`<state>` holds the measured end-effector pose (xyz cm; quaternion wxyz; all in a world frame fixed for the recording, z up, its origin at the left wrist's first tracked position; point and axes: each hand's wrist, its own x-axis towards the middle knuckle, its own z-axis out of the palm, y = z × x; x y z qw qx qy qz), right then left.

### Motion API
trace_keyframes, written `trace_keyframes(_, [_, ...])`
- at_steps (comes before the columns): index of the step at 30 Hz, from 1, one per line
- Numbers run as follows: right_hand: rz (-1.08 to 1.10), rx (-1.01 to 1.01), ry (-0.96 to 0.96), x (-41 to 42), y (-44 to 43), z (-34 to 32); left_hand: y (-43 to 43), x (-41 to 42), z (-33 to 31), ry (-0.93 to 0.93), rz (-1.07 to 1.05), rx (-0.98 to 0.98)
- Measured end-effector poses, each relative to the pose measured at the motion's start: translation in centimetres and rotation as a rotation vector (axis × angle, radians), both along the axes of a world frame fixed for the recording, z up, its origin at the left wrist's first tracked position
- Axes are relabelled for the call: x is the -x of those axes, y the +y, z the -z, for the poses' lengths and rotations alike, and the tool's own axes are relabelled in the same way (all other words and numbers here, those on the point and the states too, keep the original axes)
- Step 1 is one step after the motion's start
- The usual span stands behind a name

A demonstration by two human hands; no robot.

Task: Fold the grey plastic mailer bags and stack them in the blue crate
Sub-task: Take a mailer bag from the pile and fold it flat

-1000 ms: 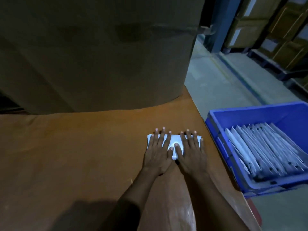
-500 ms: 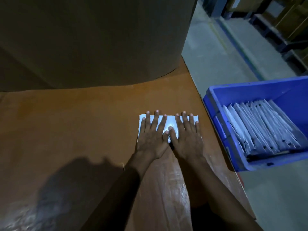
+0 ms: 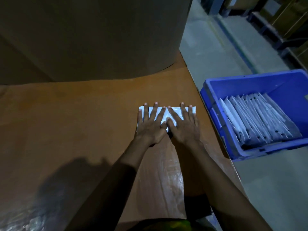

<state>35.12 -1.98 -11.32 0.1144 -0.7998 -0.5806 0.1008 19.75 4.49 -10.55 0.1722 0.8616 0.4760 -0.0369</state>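
Note:
A folded grey mailer bag [image 3: 166, 115] lies flat on the brown cardboard work surface [image 3: 83, 122], near its right edge. My left hand [image 3: 150, 125] presses its left half with fingers spread and straight. My right hand [image 3: 182, 126] presses its right half the same way, thumbs touching in the middle. The hands cover most of the bag. To the right, on the floor, stands the blue crate [image 3: 216, 90], holding several folded mailer bags [image 3: 256, 117] leaning in a row.
A large cardboard box [image 3: 91, 35] rises at the back of the work surface. Grey concrete floor [image 3: 216, 44] runs along the right, with dark pallets and shelving [image 3: 283, 22] at the far right. Clear tape shines on the cardboard near me.
Both hands stay flat on the folded bag, and their fingers have spread a little wider across it. The camera has tilted slightly.

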Motion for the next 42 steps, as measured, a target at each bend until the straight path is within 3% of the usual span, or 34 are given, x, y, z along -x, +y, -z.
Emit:
trace_keyframes(4, [-0.021, 0.211, 0.011, 0.2, 0.7, -2.2, 0.1, 1.1, -0.1, -0.044, 0.014, -0.055])
trace_keyframes(8, [-0.106, 0.097, -0.075, 3.3, 2.0, -3.1, 0.2, 3.3, -0.1, -0.081, -0.198, -0.191])
trace_keyframes(17, [-0.104, 0.141, -0.007, 5.6, 2.8, -0.4, 0.5, 3.5, 0.2, -0.013, -0.186, -0.204])
trace_keyframes(20, [-0.168, 0.243, 0.131, 4.4, 3.4, -1.3, 0.8, 2.4, -1.1, 0.041, -0.134, -0.276])
trace_keyframes(23, [-0.204, -0.018, 0.369, 1.5, 2.6, -2.0, 0.9, 1.5, -1.2, 0.035, -0.096, -0.333])
trace_keyframes(25, [-0.15, -0.139, 0.279, -0.2, 1.3, -2.0, 0.7, 1.0, -0.2, -0.069, -0.082, -0.348])
trace_keyframes(28, [-0.162, -0.045, 0.153, -1.6, -0.7, -1.6, -0.5, 0.8, 1.7, -0.193, -0.037, -0.337])
trace_keyframes(35, [-0.101, -0.142, -0.02, -0.8, -1.9, 0.7, -0.5, 1.3, 3.6, -0.164, 0.004, -0.325])
trace_keyframes(42, [-0.061, -0.153, 0.036, -0.5, -1.5, 0.7, -0.1, 1.0, 3.6, -0.155, -0.001, -0.309])
